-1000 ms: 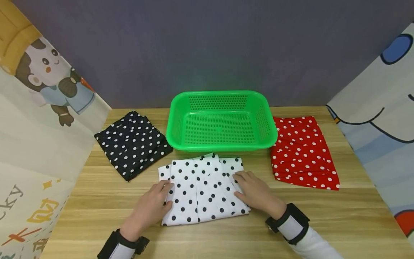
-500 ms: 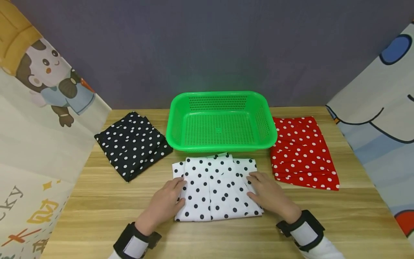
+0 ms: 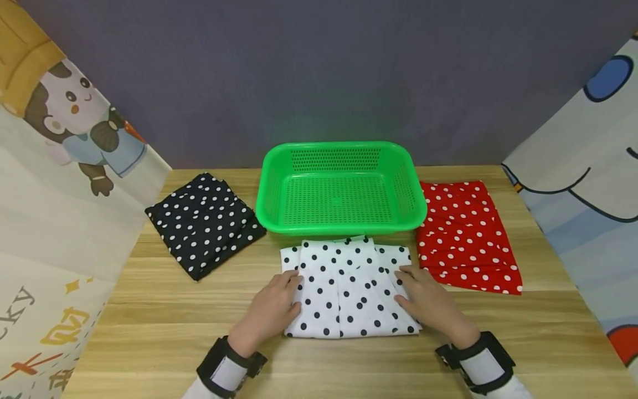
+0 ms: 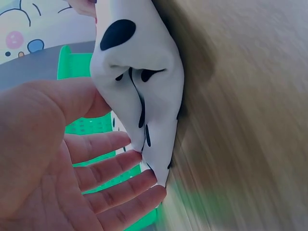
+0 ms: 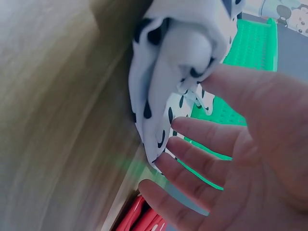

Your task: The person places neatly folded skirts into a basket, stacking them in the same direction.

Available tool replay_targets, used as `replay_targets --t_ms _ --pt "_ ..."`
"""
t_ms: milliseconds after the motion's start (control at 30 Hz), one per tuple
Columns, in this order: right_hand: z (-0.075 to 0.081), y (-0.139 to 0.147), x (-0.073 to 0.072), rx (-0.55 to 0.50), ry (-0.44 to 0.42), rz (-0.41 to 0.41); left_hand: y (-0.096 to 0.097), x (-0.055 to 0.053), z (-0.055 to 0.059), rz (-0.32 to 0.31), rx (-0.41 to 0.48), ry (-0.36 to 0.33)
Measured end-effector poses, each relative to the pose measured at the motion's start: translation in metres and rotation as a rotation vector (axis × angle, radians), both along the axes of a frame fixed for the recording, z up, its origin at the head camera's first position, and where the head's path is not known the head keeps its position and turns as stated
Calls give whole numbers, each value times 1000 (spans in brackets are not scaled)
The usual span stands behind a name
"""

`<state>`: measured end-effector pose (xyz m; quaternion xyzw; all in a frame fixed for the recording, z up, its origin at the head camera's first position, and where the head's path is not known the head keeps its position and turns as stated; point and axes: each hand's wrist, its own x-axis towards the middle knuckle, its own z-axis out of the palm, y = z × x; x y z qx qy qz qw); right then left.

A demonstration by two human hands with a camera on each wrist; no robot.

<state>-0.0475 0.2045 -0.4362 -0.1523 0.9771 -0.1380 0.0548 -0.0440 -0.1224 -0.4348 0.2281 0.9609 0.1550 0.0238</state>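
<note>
A folded white cloth with black dots (image 3: 351, 293) lies flat on the wooden table in front of the green basket. My left hand (image 3: 271, 306) rests at its left side, thumb and fingertips touching the edge. On the opposite side, my right hand (image 3: 432, 303) touches the right edge in the same way. Seen from the left wrist, the fingers (image 4: 113, 175) are nearly straight and spread along the layered cloth edge (image 4: 137, 91). The right wrist view shows similarly extended fingers (image 5: 199, 161) beside the bulging folds (image 5: 180, 53).
Behind the white cloth stands a green perforated basket (image 3: 341, 228), with nothing in it. A folded black cloth with white dots (image 3: 204, 224) lies to its left. To its right is a folded red cloth with white dots (image 3: 466, 238). A dark wall (image 3: 339, 72) borders the table's back.
Both hands have moved to the right together, and the white cloth has slid along the table with them. The basket and the other two cloths have stayed put.
</note>
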Motion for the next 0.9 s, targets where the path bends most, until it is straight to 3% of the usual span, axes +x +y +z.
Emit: replay_targets --t_ms 233,533,733,900 --pt "0 1 2 -38 14 -42 4 -2 0 44 15 -20" --pt "-3 -1 -1 -58 6 -191 7 -7 4 208 50 -68" --pt "-3 -2 -3 -36 -33 -254 7 -11 7 291 38 -121" --pt "-3 -4 -4 -23 -115 -285 10 -13 9 341 51 -187"
